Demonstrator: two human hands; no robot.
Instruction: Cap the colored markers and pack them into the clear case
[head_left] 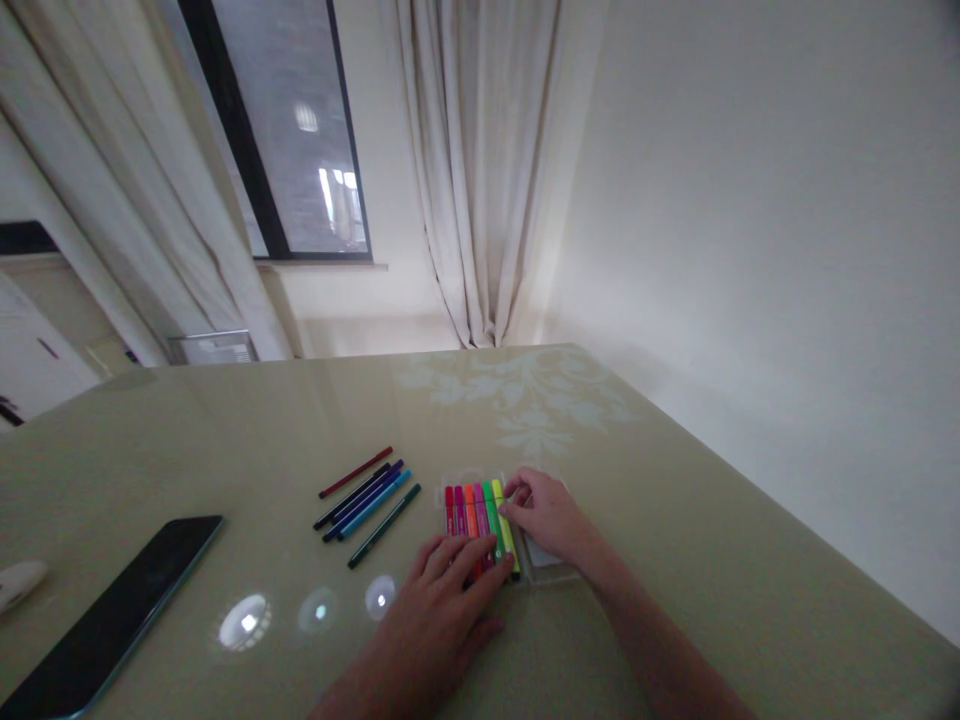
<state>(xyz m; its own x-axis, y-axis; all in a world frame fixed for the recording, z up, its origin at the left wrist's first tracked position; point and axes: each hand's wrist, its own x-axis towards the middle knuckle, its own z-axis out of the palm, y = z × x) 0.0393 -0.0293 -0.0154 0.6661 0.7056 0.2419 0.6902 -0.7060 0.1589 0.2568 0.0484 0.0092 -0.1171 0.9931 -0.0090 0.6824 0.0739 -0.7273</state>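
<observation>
Several coloured markers, in red, purple, orange, pink and green, lie side by side in a clear plastic case. A yellow marker lies at the right end of the row. My left hand rests over the markers' lower ends, its fingers stretched out and hiding part of them. With fingers curled, my right hand has thumb and forefinger at the upper part of the yellow marker. It covers part of the case's right side.
Left of the case lie several loose markers: a dark red one, black and blue ones, and a dark green one. A black tablet-like device and a white object are at the left of the glossy table.
</observation>
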